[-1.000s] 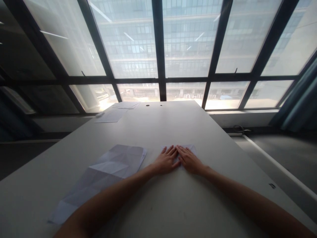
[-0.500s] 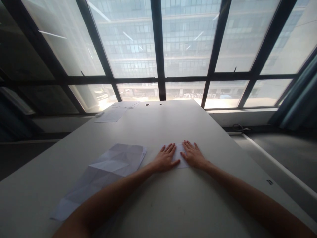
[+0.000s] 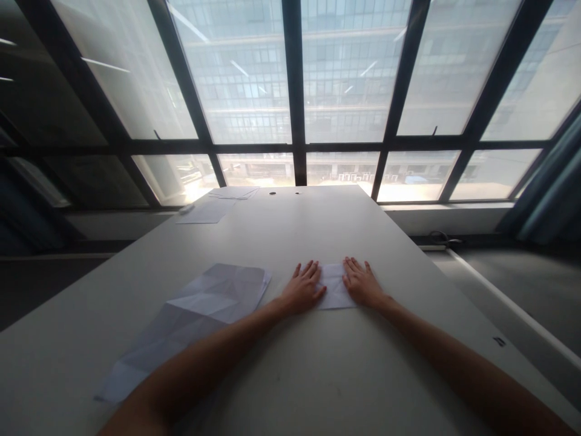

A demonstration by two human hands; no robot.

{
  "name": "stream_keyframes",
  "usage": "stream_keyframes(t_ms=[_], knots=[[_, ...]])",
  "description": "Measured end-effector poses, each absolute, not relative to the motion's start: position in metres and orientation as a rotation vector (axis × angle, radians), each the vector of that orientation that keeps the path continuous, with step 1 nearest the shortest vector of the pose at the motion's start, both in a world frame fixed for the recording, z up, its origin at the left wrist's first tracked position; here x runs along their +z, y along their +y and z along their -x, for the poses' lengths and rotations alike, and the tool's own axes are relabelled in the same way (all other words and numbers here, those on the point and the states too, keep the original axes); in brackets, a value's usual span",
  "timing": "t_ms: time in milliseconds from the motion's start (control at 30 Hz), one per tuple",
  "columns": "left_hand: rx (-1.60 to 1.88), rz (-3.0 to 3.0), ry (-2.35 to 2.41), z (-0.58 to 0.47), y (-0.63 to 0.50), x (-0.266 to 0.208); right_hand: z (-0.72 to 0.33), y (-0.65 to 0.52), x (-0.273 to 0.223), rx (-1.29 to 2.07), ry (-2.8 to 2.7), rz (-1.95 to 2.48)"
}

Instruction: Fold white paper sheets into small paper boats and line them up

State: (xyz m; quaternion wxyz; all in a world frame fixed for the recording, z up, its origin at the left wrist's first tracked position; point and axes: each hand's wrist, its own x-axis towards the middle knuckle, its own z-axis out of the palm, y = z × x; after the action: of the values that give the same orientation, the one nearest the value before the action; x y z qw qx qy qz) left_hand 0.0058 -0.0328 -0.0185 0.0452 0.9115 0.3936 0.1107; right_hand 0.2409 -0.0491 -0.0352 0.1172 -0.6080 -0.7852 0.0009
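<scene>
A small piece of white paper [image 3: 334, 287] lies flat on the white table between my hands. My left hand [image 3: 303, 289] rests palm down on its left side, fingers stretched out. On the right edge lies my right hand [image 3: 362, 283], also flat with its fingers extended. The hands hide both side edges of the paper, and whether it is folded in layers I cannot tell. Left of my left hand spreads a larger creased sheet of paper [image 3: 200, 309], partly covered by my left forearm.
The white table [image 3: 290, 236] stretches away toward a wall of windows [image 3: 254, 91]. Several flat sheets of paper [image 3: 206, 212] lie at its far left. Two small holes show near the far edge. A dark mark [image 3: 499, 341] sits near the table's right edge.
My right hand has slid a little to the right, so the gap between my hands is wider and more of the small paper shows. The view has shifted slightly.
</scene>
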Motion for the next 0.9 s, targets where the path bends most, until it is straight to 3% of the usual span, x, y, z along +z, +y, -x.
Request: stream_keyframes(t_ms=[133,367,900], knots=[[0.258,-2.837,0.872,-0.004,-0.034,-0.009,-0.238,-0.057,-0.027,-0.013,-2.353,1.699],[0.284,-2.839,0.865,-0.005,-0.038,-0.006,-0.224,-0.072,-0.013,0.207,-2.544,1.289],[0.411,-2.78,0.911,-0.008,-0.034,-0.011,-0.224,-0.069,-0.02,0.185,-2.411,1.59]])
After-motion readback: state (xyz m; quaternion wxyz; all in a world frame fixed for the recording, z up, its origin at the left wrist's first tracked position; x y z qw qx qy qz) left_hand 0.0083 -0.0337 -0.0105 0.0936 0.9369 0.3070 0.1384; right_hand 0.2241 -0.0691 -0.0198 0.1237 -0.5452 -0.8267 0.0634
